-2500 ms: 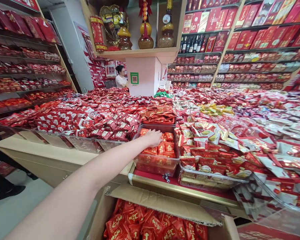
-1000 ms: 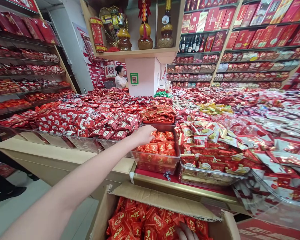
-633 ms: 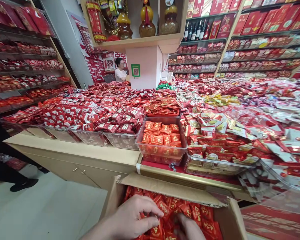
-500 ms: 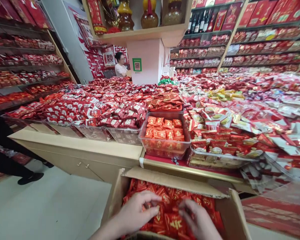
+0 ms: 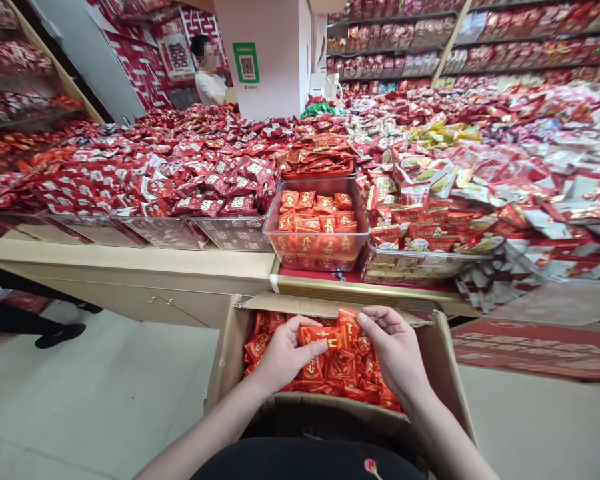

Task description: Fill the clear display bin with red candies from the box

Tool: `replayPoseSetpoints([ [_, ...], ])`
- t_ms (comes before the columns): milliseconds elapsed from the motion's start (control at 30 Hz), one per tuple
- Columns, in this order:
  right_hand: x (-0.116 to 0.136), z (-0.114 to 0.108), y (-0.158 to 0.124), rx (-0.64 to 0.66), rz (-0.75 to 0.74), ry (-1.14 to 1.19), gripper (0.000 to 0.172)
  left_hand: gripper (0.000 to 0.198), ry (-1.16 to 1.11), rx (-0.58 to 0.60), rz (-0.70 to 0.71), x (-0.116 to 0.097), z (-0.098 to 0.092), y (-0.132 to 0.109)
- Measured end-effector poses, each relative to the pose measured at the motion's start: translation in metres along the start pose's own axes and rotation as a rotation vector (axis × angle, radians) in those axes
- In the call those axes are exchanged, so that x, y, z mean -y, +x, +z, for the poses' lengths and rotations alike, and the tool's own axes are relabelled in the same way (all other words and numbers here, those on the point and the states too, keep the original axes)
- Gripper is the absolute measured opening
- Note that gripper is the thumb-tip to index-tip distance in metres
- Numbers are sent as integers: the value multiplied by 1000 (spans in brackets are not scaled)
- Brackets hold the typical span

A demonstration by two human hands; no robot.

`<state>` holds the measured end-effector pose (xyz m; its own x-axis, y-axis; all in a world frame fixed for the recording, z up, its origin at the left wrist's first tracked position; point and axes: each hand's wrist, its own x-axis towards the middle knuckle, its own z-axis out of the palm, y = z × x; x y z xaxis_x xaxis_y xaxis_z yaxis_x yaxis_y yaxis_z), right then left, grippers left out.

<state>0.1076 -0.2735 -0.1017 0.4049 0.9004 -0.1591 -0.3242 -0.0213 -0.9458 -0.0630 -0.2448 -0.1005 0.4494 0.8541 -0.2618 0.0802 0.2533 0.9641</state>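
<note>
Above an open cardboard box (image 5: 230, 347), my left hand (image 5: 290, 355) pinches a red candy packet (image 5: 320, 335) with gold print, held sideways between thumb and fingers. My right hand (image 5: 393, 340) is closed on a second red packet (image 5: 348, 327), which stands upright and touches or overlaps the first one. Loose red packets (image 5: 313, 370) of the same look fill the box beneath both hands. On the counter beyond, a clear plastic bin (image 5: 316, 241) holds similar red packets laid in rows.
Bins of wrapped sweets (image 5: 220, 187) cover the counter (image 5: 130, 263) left and right. A white pillar (image 5: 275, 60) with a QR sign rises behind. A person in white (image 5: 210, 77) is at the back; another person's dark-clad legs (image 5: 25, 317) are at left.
Both hands have risen from among the packets in the box and now hold one packet each. The view has tipped downward, showing more of the box's near side.
</note>
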Motion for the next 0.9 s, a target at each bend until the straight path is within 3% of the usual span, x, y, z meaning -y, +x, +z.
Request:
replayPoseSetpoints([
  [167, 10, -6, 13, -119, -83, 8, 20, 29, 226, -41, 13, 6, -12, -6],
  [233, 15, -4, 16, -79, -77, 15, 19, 31, 249, -40, 88, -1, -10, -6],
  [300, 17, 3, 16, -22, -65, 5, 19, 37, 118, 9, 135, -13, -4, -3],
  [467, 15, 20, 6, 104, -44, -30, 18, 35, -140, 129, 135, -40, 17, 5],
  [600, 19, 26, 3, 133, -39, -11, 27, 31, -205, 42, 172, -43, 21, 6],
  [733, 22, 29, 2, 324, -20, -77, 26, 30, -230, -81, 213, -41, 17, 6],
  [900, 15, 30, -1, 367, -24, -130, 18, 26, -146, -47, 161, -42, 14, 3],
])
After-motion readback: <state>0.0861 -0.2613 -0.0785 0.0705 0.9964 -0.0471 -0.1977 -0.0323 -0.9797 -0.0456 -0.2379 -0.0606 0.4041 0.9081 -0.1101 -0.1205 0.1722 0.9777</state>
